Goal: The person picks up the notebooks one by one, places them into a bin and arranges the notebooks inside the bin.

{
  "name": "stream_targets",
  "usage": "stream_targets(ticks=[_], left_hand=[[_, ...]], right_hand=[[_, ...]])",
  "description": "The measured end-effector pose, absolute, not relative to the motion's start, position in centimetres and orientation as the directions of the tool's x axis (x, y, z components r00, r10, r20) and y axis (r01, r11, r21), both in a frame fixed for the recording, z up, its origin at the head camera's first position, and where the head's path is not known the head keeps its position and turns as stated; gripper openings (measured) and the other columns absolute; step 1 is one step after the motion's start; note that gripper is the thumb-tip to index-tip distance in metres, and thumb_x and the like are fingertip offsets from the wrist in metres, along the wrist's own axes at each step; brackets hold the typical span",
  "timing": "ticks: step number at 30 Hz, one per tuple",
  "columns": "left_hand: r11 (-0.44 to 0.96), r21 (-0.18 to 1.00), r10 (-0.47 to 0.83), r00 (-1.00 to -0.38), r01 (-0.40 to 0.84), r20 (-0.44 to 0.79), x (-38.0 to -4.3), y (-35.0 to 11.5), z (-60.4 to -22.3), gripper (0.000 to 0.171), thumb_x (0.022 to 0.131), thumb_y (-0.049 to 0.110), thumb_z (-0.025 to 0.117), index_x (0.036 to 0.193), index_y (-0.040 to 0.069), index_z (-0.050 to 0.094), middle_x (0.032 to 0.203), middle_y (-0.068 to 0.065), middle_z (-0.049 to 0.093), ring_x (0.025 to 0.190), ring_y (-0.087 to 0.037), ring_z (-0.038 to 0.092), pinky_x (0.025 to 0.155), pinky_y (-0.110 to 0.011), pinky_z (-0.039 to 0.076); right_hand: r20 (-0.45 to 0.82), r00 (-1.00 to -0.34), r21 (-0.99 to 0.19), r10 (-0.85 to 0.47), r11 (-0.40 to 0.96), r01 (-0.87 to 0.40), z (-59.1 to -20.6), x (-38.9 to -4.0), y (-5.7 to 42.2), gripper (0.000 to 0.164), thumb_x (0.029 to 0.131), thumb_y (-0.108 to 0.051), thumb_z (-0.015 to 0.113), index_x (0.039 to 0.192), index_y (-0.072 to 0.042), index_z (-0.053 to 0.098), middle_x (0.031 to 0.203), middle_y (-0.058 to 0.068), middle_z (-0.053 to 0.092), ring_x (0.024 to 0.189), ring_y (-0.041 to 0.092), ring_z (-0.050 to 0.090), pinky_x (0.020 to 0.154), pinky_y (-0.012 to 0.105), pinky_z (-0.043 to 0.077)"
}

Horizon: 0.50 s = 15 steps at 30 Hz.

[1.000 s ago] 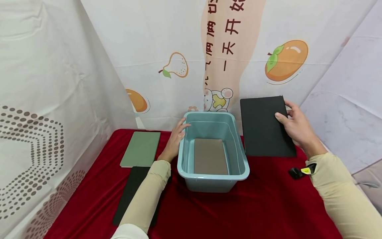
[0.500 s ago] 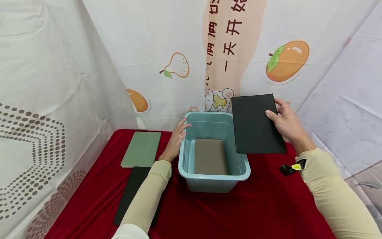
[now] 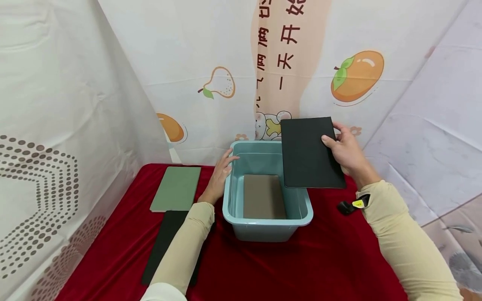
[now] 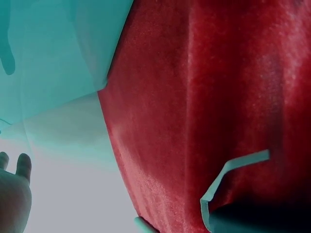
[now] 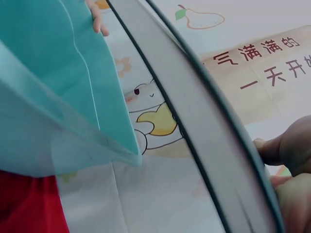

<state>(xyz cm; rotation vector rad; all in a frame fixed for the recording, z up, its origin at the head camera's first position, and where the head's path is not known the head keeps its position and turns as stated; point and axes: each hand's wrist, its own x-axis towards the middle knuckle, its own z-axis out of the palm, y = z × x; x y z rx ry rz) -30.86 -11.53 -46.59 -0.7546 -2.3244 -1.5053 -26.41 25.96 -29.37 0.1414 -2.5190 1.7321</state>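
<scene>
We saw a red cloth (image 3: 331,255) spread beneath a blue bin (image 3: 263,232). The black book (image 3: 310,154) was held up, overlapping the bin's right rim in the head view. A green book (image 3: 176,188) lay left of the bin; a flat brown slab (image 3: 263,197) lay inside it. The 2 hands were apart: the right hand (image 3: 349,153) pinched the black book's right edge, and the left hand (image 3: 218,177) rested at the left rim, fingers loosely extended.

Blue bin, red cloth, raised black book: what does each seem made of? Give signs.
Blue bin: probably glossy plastic; highlights along rim. Red cloth: likely velvet; soft sheen, fuzzy pile. Raised black book: likely paper, pale page edges; matte cover, material unclear.
</scene>
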Motion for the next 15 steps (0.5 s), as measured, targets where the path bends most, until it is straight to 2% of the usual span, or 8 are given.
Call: stream_targets(ticks=[9, 15], left_hand=[[0.333, 0.755, 0.289, -0.823, 0.565, 0.489, -30.9, -11.6, -46.7, 0.051, 0.108, 0.031, 0.026, 0.145, 0.009, 0.053, 0.171, 0.003, 0.02, 0.157, -0.025, 0.019, 0.121, -0.064, 0.02], [0.352, 0.746, 0.279, -0.824, 0.566, 0.493, -30.9, -11.7, -46.5, 0.052, 0.107, 0.032, 0.026, 0.144, 0.008, 0.053, 0.171, 0.002, 0.021, 0.157, -0.025, 0.02, 0.122, -0.063, 0.019]], right_hand=[[0.108, -0.994, -0.942, 0.006, 0.32, -0.1, -29.6, -26.8, 23.9, 0.066, 0.107, -0.024, 0.05, 0.163, -0.011, 0.016, 0.109, 0.008, 0.047, 0.076, 0.002, 0.066, 0.068, 0.023, 0.058], [0.068, -0.997, -0.938, 0.024, 0.341, -0.055, -29.5, -27.2, 22.1, 0.068, 0.107, -0.025, 0.051, 0.164, -0.016, 0.016, 0.113, 0.01, 0.048, 0.079, 0.007, 0.066, 0.069, 0.024, 0.059]])
